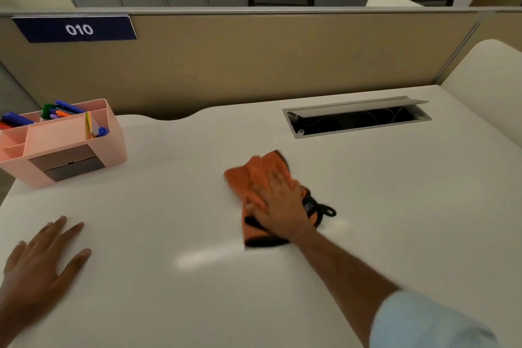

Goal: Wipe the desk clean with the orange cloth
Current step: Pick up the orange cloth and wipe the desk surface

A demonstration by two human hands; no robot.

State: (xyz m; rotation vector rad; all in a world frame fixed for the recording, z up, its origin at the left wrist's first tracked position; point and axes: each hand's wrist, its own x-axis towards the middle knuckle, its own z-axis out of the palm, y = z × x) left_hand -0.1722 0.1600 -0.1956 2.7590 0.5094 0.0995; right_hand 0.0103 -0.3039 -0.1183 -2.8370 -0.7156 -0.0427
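Note:
The orange cloth [254,178], edged in black with a black hanging loop, lies bunched on the middle of the white desk [180,206]. My right hand [279,203] presses flat on top of it, fingers spread, arm reaching in from the lower right; the hand is blurred by motion. My left hand [42,257] rests palm down on the desk near the front left edge, fingers apart and holding nothing, well away from the cloth.
A pink desk organiser [70,147] with several pens stands at the back left. An open cable hatch [358,117] is set into the desk at the back right. A tan partition [254,59] with a "010" sign runs behind; a white side panel [485,87] rises at right.

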